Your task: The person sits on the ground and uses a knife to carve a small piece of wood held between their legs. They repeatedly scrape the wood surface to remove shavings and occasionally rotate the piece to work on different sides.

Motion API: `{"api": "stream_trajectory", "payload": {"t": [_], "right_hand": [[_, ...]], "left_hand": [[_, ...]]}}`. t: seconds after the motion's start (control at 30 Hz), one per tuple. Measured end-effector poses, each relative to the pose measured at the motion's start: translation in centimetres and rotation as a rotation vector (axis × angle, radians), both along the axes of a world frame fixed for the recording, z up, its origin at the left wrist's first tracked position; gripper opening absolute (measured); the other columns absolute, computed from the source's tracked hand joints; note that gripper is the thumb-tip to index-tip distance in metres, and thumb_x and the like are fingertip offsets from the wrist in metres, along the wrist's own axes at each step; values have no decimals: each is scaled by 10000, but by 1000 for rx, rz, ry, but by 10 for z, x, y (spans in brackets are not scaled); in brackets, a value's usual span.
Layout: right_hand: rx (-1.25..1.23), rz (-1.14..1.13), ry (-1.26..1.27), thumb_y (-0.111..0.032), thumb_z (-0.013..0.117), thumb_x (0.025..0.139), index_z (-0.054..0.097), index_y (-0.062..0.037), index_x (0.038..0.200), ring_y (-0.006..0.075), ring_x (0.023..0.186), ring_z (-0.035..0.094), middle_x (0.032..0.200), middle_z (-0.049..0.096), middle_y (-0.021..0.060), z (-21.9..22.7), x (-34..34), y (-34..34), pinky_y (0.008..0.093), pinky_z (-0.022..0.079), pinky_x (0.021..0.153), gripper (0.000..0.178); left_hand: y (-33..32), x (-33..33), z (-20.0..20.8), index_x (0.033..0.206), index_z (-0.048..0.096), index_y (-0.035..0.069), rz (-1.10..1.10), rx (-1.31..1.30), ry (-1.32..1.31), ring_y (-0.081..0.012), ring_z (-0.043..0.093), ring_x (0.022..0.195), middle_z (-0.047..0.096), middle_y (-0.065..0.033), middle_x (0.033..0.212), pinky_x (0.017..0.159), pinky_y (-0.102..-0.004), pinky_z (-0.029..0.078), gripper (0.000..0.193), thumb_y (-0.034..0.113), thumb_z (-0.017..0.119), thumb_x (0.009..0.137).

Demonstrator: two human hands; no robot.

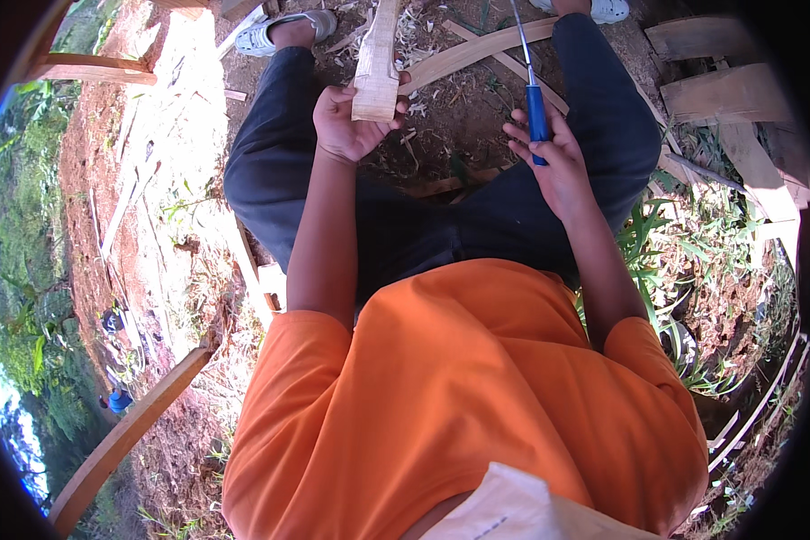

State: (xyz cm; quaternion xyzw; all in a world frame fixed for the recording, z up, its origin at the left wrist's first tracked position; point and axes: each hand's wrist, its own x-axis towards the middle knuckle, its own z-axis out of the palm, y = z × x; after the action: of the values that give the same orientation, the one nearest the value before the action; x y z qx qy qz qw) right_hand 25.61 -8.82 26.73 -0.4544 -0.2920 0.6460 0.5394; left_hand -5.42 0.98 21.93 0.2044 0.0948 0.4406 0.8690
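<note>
My left hand point(349, 130) is closed around the lower end of a pale piece of wood point(377, 76). This wood has a notch cut in its right side and narrows upward, running out of the top of the head view. In my right hand point(556, 160) is a blue-handled tool point(536, 112) with a long thin metal shaft. The thumb presses on the handle while some fingers stay loose. The tool's tip lies beyond the top edge, so its exact kind is hidden. Wood and tool are apart, both held above the ground between my knees.
Wood shavings point(423, 27) litter the dirt between my feet. A curved plank point(481, 52) and thin strips lie there too. Several boards point(724, 94) are stacked at the right. A wooden beam point(130, 436) slants at the lower left, with a distant person point(117, 400) beyond.
</note>
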Motion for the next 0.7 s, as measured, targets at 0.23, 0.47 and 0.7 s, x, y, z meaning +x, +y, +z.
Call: {"api": "stream_trajectory", "payload": {"t": [0.23, 0.47, 0.7], "right_hand": [[-260, -1, 8, -87, 537, 933, 468, -60, 1441, 175, 767, 667, 855, 591, 24, -23, -1, 16, 319, 558, 724, 513], [-292, 364, -468, -206, 511, 1008, 462, -77, 1466, 64, 600, 514, 818, 553, -10, -29, -38, 37, 223, 442, 540, 479], [-295, 579, -545, -231, 511, 1025, 396, -96, 1520, 117, 644, 564, 897, 568, 41, -99, -74, 66, 303, 534, 576, 525]], "left_hand": [[-12, 6, 18, 1393, 458, 21, 133, 32, 496, -290, 685, 873, 673, -217, 1180, 750, -397, 578, 529, 255, 520, 923], [0, 21, -110, 1170, 550, -53, 255, -175, 1062, -249, 712, 724, 696, -161, 950, 642, -381, 623, 273, 125, 587, 965], [10, 32, -153, 1235, 531, -112, 139, -327, 1326, -262, 751, 785, 724, -217, 949, 641, -370, 621, 379, 135, 603, 958]]}}
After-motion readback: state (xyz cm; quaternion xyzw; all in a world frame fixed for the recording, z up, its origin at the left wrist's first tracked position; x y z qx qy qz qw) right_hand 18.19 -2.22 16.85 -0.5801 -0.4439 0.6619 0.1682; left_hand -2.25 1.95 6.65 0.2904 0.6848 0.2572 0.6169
